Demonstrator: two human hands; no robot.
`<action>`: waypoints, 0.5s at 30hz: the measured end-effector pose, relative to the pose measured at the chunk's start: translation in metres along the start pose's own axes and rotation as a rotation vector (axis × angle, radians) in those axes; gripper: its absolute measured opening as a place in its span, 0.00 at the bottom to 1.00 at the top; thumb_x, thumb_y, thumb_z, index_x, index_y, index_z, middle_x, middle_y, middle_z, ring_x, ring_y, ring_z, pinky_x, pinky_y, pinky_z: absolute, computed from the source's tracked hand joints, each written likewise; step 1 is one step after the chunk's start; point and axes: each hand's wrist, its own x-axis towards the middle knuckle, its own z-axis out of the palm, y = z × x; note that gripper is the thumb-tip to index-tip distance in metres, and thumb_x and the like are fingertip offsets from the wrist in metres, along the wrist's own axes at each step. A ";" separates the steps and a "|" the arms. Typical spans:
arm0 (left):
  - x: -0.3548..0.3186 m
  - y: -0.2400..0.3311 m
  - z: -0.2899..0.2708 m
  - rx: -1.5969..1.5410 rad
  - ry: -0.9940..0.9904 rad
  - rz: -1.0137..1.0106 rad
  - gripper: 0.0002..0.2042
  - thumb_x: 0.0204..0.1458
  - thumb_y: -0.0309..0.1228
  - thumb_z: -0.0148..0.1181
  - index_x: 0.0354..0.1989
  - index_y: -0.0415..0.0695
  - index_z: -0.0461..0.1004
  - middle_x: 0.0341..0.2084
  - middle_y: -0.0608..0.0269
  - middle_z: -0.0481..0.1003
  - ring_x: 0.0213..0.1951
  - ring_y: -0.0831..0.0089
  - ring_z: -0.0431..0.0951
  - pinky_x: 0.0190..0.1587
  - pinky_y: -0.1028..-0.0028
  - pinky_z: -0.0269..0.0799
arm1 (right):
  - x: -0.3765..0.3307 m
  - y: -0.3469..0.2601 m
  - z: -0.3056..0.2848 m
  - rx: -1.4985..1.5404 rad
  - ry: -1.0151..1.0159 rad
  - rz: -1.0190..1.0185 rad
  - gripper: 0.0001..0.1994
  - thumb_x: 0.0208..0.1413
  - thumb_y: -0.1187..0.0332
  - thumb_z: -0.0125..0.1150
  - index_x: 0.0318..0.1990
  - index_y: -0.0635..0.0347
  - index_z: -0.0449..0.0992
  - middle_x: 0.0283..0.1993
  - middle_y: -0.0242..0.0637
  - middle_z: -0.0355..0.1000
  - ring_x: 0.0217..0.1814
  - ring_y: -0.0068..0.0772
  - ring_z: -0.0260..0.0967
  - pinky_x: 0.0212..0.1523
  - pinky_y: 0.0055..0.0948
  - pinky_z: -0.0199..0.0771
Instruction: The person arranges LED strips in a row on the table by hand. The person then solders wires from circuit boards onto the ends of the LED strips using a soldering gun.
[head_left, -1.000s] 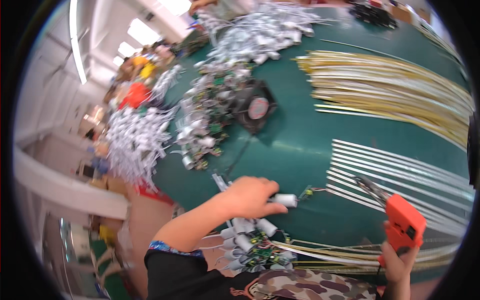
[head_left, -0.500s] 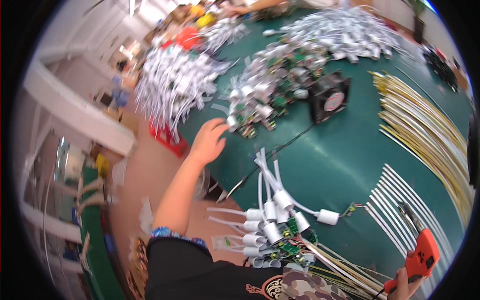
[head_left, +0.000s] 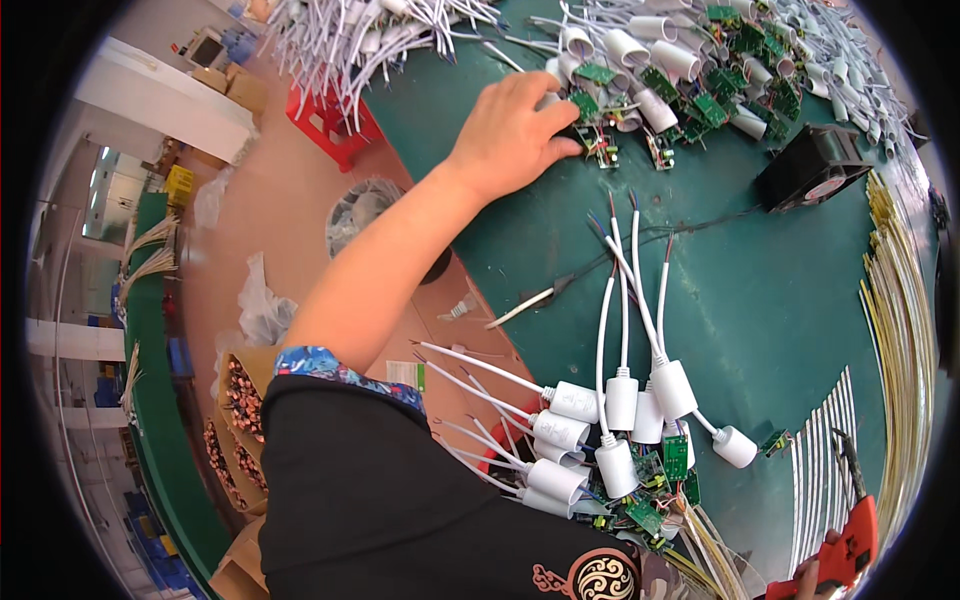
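Observation:
My left hand [head_left: 515, 135] is at the near edge of a pile of white cylindrical housings [head_left: 625, 48] with green circuit boards [head_left: 597, 150]. Its thumb and forefinger are apart beside one of the boards; the other fingertips are partly hidden among the housings. At the lower right, my right hand [head_left: 808, 580], partly cut off, grips a red soldering gun [head_left: 850, 550]. The gun's dark thin tip points up over a row of narrow white strips [head_left: 815, 480]. Close to those strips lies a single housing [head_left: 735, 447] with a small board.
In front of me is a cluster of cabled white housings [head_left: 560, 430]. A black fan [head_left: 815, 165] stands beyond, its cord crossing the green table [head_left: 540, 240]. Yellowish strips [head_left: 890, 290] lie at the right; a red stool [head_left: 335, 130] is on the floor left.
My view has shifted, so the piles sit higher in the picture. My left hand has reached further into the pile's near edge. My right hand still holds the soldering gun, now lower in the picture.

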 end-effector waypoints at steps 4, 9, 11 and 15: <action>0.005 -0.005 0.001 0.035 0.013 0.109 0.12 0.39 0.32 0.70 0.32 0.45 0.75 0.42 0.61 0.72 0.46 0.57 0.72 0.46 0.60 0.68 | -0.003 -0.002 0.003 0.007 0.021 -0.002 0.28 0.54 0.77 0.59 0.63 0.70 0.58 0.54 0.49 0.68 0.38 0.28 0.65 0.38 0.25 0.67; 0.020 0.002 -0.031 -0.089 -0.017 0.173 0.10 0.39 0.29 0.69 0.27 0.43 0.72 0.37 0.62 0.73 0.41 0.58 0.74 0.44 0.62 0.69 | -0.003 0.001 -0.004 0.036 0.064 0.000 0.28 0.54 0.76 0.58 0.63 0.71 0.58 0.54 0.49 0.68 0.37 0.27 0.64 0.37 0.24 0.66; 0.028 0.017 -0.064 -0.393 -0.032 -0.051 0.09 0.43 0.25 0.67 0.28 0.40 0.70 0.35 0.59 0.73 0.41 0.62 0.75 0.43 0.66 0.70 | -0.004 0.002 -0.005 0.037 0.101 0.005 0.28 0.55 0.75 0.57 0.63 0.71 0.58 0.54 0.49 0.68 0.37 0.27 0.64 0.37 0.24 0.66; 0.048 0.070 -0.088 -1.143 -0.104 -0.193 0.07 0.54 0.24 0.61 0.34 0.40 0.68 0.37 0.59 0.71 0.43 0.70 0.75 0.45 0.71 0.70 | -0.009 0.023 -0.031 0.333 0.192 0.026 0.23 0.58 0.68 0.57 0.60 0.67 0.64 0.55 0.46 0.69 0.35 0.20 0.68 0.32 0.19 0.68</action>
